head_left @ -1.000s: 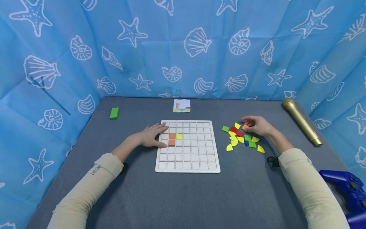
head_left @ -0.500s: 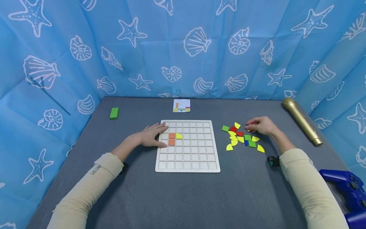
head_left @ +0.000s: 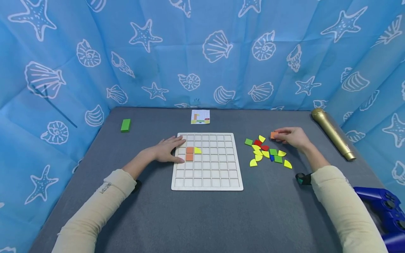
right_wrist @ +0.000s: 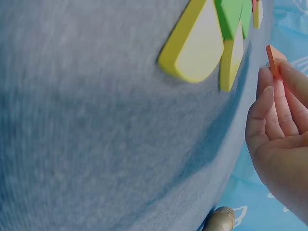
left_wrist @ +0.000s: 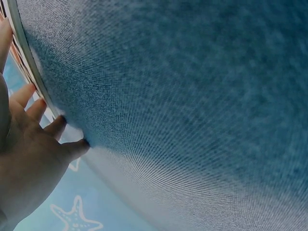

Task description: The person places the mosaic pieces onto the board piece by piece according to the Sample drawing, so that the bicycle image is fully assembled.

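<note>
A white grid board [head_left: 207,187] lies mid-table. Two orange square tiles [head_left: 189,157] sit in it one behind the other, with a yellow quarter-round tile [head_left: 197,150] right of the farther one. My left hand [head_left: 166,149] rests at the board's left edge, thumb and fingers spread; the left wrist view shows its fingertips along that edge. My right hand [head_left: 292,136] pinches an orange square tile [head_left: 274,135] between thumb and fingers, just behind the loose tiles. In the right wrist view the same orange tile [right_wrist: 275,60] stands out from the fingertips.
Loose yellow, green, red and blue tiles [head_left: 265,153] lie right of the board. Behind it is a small pattern card [head_left: 200,116]. A green block [head_left: 125,125] is far left, a gold microphone [head_left: 333,134] far right, a blue game controller [head_left: 384,211] at the right edge.
My right hand has drawn an orange tile away from the loose tiles and turned it up into view in its fingertips. The left hand has stayed put on the board.
</note>
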Demonstrator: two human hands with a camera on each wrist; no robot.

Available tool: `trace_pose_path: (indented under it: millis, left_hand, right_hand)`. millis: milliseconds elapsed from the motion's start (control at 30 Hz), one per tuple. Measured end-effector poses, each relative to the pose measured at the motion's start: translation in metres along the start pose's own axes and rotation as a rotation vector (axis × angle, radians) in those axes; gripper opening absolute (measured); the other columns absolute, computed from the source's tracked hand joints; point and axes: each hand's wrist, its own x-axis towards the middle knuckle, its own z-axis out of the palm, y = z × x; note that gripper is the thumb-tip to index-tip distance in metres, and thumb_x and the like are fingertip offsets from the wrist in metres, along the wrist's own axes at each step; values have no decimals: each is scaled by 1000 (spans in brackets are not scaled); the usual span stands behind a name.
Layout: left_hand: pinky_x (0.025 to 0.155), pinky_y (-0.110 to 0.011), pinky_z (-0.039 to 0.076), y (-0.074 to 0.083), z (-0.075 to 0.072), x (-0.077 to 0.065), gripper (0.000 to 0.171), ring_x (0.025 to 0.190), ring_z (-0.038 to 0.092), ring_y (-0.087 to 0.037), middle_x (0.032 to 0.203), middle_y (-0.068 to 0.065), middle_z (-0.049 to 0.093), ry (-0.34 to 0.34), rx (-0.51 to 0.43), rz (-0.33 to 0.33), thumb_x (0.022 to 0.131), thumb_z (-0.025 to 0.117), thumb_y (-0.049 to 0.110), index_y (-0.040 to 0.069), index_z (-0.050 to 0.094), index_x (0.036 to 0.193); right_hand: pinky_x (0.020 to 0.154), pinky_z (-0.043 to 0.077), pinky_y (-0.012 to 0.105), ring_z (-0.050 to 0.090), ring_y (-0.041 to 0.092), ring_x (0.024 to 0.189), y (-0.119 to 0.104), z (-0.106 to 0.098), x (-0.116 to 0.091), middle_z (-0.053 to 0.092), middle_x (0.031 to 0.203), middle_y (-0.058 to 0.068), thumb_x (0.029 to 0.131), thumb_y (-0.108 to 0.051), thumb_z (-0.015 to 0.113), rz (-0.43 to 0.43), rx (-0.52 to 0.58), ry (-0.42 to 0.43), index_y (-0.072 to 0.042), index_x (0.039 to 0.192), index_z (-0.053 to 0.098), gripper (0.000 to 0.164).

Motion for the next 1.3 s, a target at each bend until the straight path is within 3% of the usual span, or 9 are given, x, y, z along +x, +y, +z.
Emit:
trace_pose_path:
  millis: [400,1067,1300]
  left_hand:
    - [108,-62,5,-1,1,0,89,143,4,-35,158,-12,10,7,-12,0,87,63,53,13,20,154]
    - [108,-62,5,-3,1,-1,90,143,4,-35,158,-12,10,20,-6,9,86,63,55,12,20,154]
    - [108,-63,5,-4,2,1,91,143,4,-36,158,-12,10,21,1,19,86,61,57,12,19,154]
  right_hand:
    - [86,52,35,62,26,102,-17,12,-5,60,122,23,97,-25,60,-43,102,-106,7,132,50,48]
    - [86,51,40,62,31,101,-55,55,-17,62,117,21,94,-20,63,-61,128,-232,4,130,54,44]
    - [86,51,41,63,34,101,-68,72,-21,65,109,22,94,-11,62,-140,189,-315,8,127,55,39]
